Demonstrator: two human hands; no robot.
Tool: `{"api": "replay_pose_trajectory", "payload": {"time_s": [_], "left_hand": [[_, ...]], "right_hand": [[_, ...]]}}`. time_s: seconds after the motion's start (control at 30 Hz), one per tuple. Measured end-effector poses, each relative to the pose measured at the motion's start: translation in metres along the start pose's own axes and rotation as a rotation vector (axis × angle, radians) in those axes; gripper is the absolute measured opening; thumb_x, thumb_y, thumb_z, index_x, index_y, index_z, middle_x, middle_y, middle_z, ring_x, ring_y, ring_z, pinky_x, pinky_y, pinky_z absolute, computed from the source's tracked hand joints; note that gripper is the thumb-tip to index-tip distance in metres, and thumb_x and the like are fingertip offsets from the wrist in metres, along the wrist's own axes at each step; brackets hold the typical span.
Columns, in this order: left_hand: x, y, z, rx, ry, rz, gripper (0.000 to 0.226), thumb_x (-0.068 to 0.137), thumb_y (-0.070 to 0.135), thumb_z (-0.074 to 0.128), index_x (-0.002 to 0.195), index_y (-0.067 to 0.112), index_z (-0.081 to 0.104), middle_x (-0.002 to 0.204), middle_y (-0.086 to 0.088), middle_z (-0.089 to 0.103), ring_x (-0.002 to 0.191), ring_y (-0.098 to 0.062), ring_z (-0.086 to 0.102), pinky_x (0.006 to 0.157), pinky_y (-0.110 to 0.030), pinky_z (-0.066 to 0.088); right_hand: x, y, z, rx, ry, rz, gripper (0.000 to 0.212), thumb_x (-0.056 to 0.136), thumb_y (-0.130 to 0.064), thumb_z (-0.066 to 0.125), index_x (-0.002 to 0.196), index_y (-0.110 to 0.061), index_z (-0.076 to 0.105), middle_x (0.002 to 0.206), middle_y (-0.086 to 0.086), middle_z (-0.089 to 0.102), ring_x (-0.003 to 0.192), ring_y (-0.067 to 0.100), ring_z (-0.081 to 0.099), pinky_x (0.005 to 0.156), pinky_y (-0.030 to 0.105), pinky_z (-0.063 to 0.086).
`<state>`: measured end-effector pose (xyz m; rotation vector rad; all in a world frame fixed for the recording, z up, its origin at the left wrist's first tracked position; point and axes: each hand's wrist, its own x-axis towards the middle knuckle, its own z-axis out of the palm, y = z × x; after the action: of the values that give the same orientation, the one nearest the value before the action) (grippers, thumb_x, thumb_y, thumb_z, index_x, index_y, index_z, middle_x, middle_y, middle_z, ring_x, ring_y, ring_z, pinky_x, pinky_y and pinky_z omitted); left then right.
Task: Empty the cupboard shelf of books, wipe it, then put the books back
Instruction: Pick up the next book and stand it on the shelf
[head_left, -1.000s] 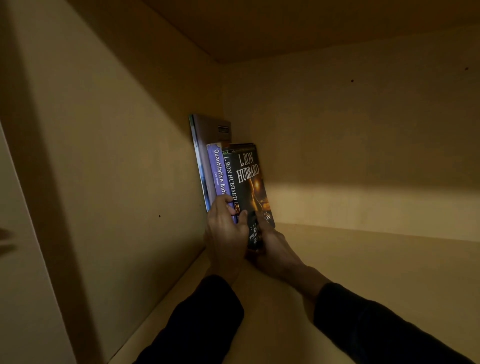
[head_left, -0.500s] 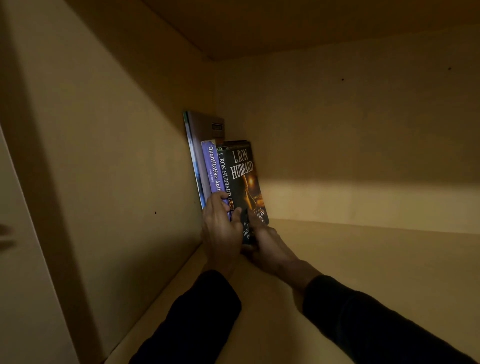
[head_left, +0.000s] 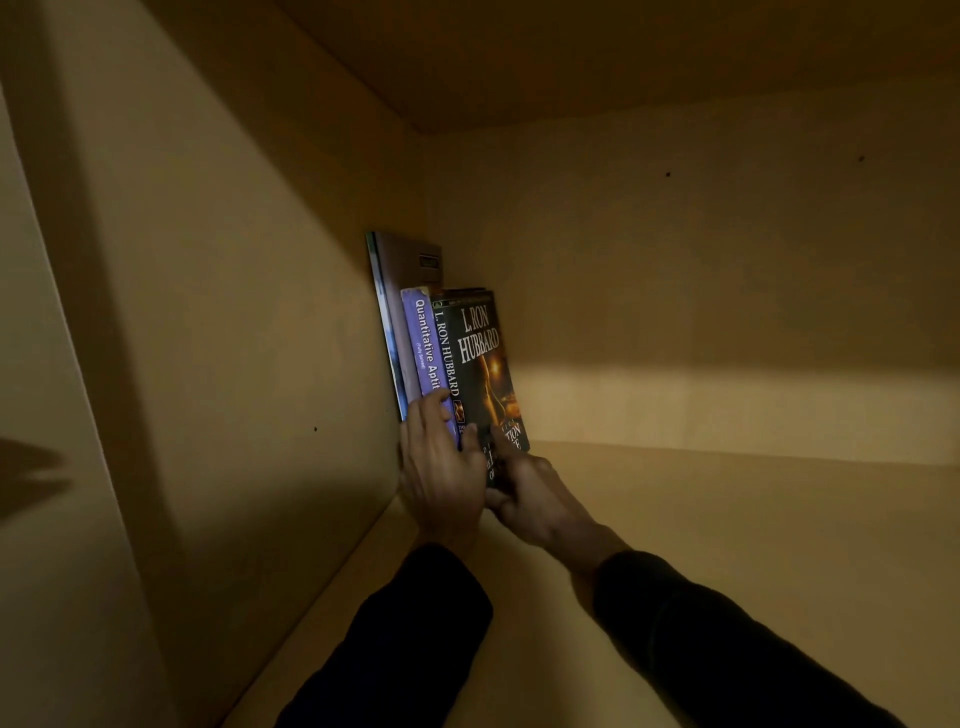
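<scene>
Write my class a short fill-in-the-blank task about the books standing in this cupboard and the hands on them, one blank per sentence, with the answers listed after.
1. The number of books standing in the shelf's corner is ____.
2. The spine of the purple book begins with the word ____.
3. The tallest book stands against the cupboard's ____ wall.
4. The right hand grips the dark book near its ____ end.

Answers: three; Quantitative; left; lower

We see a matt, smooth wood-laminate shelf (head_left: 727, 545) (pale tan) and a glossy paper-covered black paperback (head_left: 480, 364) catching the light
</scene>
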<state>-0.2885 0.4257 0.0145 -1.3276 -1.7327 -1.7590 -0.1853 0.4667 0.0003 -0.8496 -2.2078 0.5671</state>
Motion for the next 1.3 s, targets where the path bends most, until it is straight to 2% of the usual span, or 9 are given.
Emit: {"api": "replay_pose_trajectory", "payload": {"time_s": [0.1, 0.2, 0.43, 0.6, 0.73, 0.93, 1.1, 1.23, 1.3], "left_hand": [[-0.003, 0.001, 0.0, 0.055, 0.013, -0.029, 0.05, 0.086, 0.019, 0.07, 0.131, 0.015, 0.05, 0.127, -0.006, 0.052, 0.126, -0.025, 0.047, 0.088, -0.041, 0.053], [-0.006, 0.003, 0.0, 0.067, 0.024, -0.048, 0.049, 0.088, 0.02, 0.067, 0.134, 0.013, 0.05, 0.133, -0.007, 0.049, 0.131, -0.025, 0.044, 0.089, -0.04, 0.052], [-0.005, -0.002, 0.0, 0.07, 0.074, 0.009, 0.048, 0.086, -0.003, 0.06, 0.132, 0.011, 0.055, 0.128, -0.009, 0.053, 0.126, -0.027, 0.051, 0.084, -0.044, 0.058], [-0.005, -0.007, 0.003, 0.068, 0.1, 0.051, 0.043, 0.089, -0.001, 0.056, 0.131, 0.008, 0.056, 0.128, -0.011, 0.053, 0.129, -0.028, 0.048, 0.084, -0.047, 0.059], [-0.006, -0.008, 0.004, 0.052, 0.101, 0.044, 0.04, 0.09, -0.004, 0.057, 0.129, 0.006, 0.057, 0.126, -0.012, 0.053, 0.128, -0.028, 0.048, 0.088, -0.038, 0.053], [-0.007, -0.009, 0.004, 0.056, 0.1, 0.108, 0.019, 0.095, 0.01, 0.055, 0.113, 0.007, 0.061, 0.113, -0.01, 0.06, 0.117, -0.024, 0.055, 0.082, -0.026, 0.047], [-0.012, -0.006, 0.007, 0.023, 0.048, 0.088, 0.021, 0.097, 0.021, 0.052, 0.111, 0.009, 0.061, 0.112, -0.009, 0.063, 0.116, -0.022, 0.055, 0.083, -0.025, 0.044], [-0.013, -0.007, 0.009, 0.014, 0.007, 0.083, 0.019, 0.098, 0.021, 0.054, 0.11, 0.008, 0.061, 0.11, -0.009, 0.064, 0.116, -0.022, 0.055, 0.081, -0.026, 0.048], [-0.014, -0.005, 0.01, 0.015, -0.011, 0.113, 0.022, 0.097, 0.025, 0.051, 0.108, 0.01, 0.061, 0.107, -0.007, 0.065, 0.112, -0.021, 0.056, 0.077, -0.024, 0.046]], "right_hand": [[-0.001, -0.002, -0.001, 0.003, -0.007, -0.009, 0.08, 0.084, -0.047, 0.064, 0.15, -0.037, 0.019, 0.13, 0.007, 0.06, 0.106, 0.022, 0.062, 0.089, 0.04, 0.055], [0.0, 0.001, 0.0, -0.001, -0.013, -0.009, 0.079, 0.085, -0.038, 0.065, 0.15, -0.037, 0.02, 0.128, 0.007, 0.06, 0.101, 0.021, 0.063, 0.084, 0.036, 0.056], [0.007, 0.002, 0.001, 0.055, -0.001, -0.03, 0.084, 0.085, -0.034, 0.072, 0.151, -0.033, 0.021, 0.135, 0.003, 0.059, 0.113, 0.018, 0.062, 0.095, 0.033, 0.053], [0.007, 0.001, 0.001, 0.08, -0.013, -0.043, 0.083, 0.086, -0.031, 0.071, 0.151, -0.032, 0.02, 0.139, 0.003, 0.055, 0.119, 0.018, 0.058, 0.1, 0.034, 0.05], [0.005, 0.0, 0.002, 0.09, -0.008, -0.026, 0.083, 0.086, -0.03, 0.071, 0.151, -0.034, 0.019, 0.14, 0.003, 0.054, 0.12, 0.019, 0.057, 0.101, 0.037, 0.049], [-0.005, -0.005, -0.001, 0.028, -0.007, -0.019, 0.075, 0.087, -0.032, 0.069, 0.149, -0.029, 0.026, 0.124, 0.005, 0.063, 0.085, 0.004, 0.056, 0.069, 0.013, 0.043], [-0.011, -0.007, -0.003, -0.05, 0.037, 0.021, 0.06, 0.088, -0.038, 0.059, 0.142, -0.028, 0.035, 0.111, 0.007, 0.067, 0.09, 0.019, 0.065, 0.078, 0.038, 0.057], [-0.012, -0.005, -0.004, -0.108, 0.072, 0.052, 0.032, 0.093, -0.037, 0.053, 0.12, -0.021, 0.052, 0.09, 0.005, 0.066, 0.075, 0.019, 0.064, 0.069, 0.042, 0.058], [-0.012, -0.003, -0.005, -0.142, 0.104, 0.067, 0.026, 0.093, -0.035, 0.053, 0.113, -0.018, 0.056, 0.09, 0.007, 0.066, 0.075, 0.021, 0.063, 0.068, 0.043, 0.057]]}}
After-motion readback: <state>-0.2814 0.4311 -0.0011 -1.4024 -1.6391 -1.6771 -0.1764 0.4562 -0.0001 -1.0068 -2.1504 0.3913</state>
